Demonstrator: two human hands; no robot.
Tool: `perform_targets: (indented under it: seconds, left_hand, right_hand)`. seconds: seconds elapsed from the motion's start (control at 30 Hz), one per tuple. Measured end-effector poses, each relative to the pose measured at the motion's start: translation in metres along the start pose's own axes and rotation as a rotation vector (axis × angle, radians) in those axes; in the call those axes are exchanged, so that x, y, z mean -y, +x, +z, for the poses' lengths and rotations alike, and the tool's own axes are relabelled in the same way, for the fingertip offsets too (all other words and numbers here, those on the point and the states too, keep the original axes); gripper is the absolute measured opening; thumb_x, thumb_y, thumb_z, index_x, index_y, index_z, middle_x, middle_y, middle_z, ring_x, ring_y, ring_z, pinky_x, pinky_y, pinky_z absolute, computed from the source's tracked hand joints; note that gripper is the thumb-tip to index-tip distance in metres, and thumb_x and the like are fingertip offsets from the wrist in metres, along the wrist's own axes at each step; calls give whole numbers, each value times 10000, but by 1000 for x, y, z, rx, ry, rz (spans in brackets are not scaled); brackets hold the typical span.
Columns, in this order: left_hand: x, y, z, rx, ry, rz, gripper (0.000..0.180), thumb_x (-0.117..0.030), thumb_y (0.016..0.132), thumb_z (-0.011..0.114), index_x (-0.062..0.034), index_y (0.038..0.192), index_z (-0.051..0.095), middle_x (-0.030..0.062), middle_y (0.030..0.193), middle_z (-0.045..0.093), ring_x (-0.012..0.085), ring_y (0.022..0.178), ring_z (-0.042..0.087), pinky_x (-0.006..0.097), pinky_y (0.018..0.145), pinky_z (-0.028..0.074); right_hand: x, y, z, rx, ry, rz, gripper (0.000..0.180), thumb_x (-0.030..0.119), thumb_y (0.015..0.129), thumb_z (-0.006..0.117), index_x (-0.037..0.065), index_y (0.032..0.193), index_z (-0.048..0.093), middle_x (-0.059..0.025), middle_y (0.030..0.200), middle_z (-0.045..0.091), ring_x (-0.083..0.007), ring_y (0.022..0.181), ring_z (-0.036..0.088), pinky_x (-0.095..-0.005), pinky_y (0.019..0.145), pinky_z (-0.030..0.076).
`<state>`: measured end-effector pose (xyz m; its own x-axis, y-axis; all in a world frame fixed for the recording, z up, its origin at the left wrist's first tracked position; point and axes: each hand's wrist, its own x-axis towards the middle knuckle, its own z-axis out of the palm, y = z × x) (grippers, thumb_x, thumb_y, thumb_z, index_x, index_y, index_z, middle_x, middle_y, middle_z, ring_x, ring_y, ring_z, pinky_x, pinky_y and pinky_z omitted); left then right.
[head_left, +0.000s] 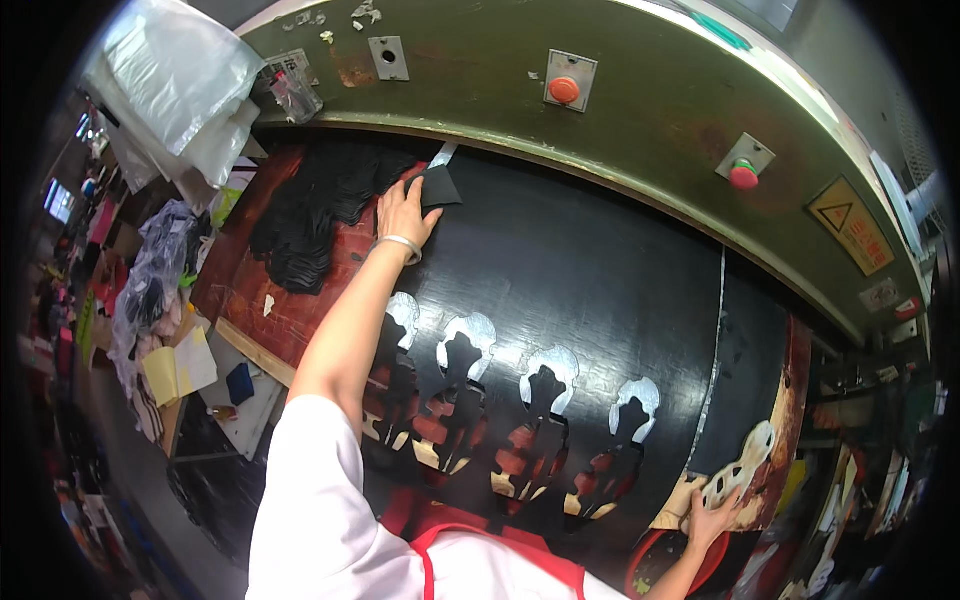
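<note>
My left hand [403,214] reaches to the far left edge of a wide black sheet [590,260]. Its fingers are spread, with thumb and fingertips against a small dark flap [438,187]; whether they pinch it is hard to see. Beside that hand lies a heap of black cut pieces [315,205]. At the near right, my right hand [714,515] grips a pale cutting die [745,465], long and sole-shaped with several holes, over the sheet's corner. Along the sheet's near side runs a row of cut-out openings [545,425], showing reddish board and a pale surface beneath.
A green machine beam [480,60] with red push buttons [564,91] spans the far side. Clear plastic bags [175,85] hang at the upper left. A red tub [645,565] stands below my right hand. Assorted clutter fills the left side.
</note>
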<state>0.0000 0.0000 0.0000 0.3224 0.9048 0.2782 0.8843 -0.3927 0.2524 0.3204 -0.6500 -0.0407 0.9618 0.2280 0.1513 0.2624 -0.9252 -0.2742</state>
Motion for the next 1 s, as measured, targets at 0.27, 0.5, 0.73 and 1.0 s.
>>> perform_targets:
  seconds: [0.27, 0.5, 0.73, 1.0]
  left_hand:
    - [70, -15, -51, -218, 128, 189, 336, -72, 833, 506, -174, 1133, 619, 178, 834, 674, 382, 744, 664, 491, 660, 542]
    - [88, -114, -107, 298, 427, 98, 633, -292, 707, 793, 8, 1186, 507, 141, 1048, 616, 296, 982, 619, 412, 816, 525]
    - [36, -92, -31, 183, 7, 303, 567, -289, 934, 528, -12, 1409, 391, 164, 1488, 355, 296, 1408, 287, 511, 1144, 210]
    - [39, -142, -43, 128, -175, 308, 574, -234, 876, 588, 43, 1356, 437, 178, 1465, 385, 304, 1402, 301, 526, 1150, 160]
  right_hand:
    - [-2, 9, -3, -59, 388, -81, 915, 128, 642, 777, 38, 1445, 349, -211, 1427, 406, -324, 1322, 385, -418, 1112, 283]
    - [77, -6, -35, 60, 1047, 25, 705, 7, 765, 702, 51, 1384, 368, -155, 1323, 456, -249, 1186, 478, -332, 969, 420]
    - [290, -45, -37, 563, 1432, -195, 986, 223, 602, 866, 59, 1403, 315, -182, 1301, 506, -271, 1173, 525, -347, 974, 422]
    - [494, -90, 30, 653, 1198, -454, 849, 174, 570, 868, 56, 1294, 440, -134, 1194, 544, -232, 1113, 545, -366, 974, 417]
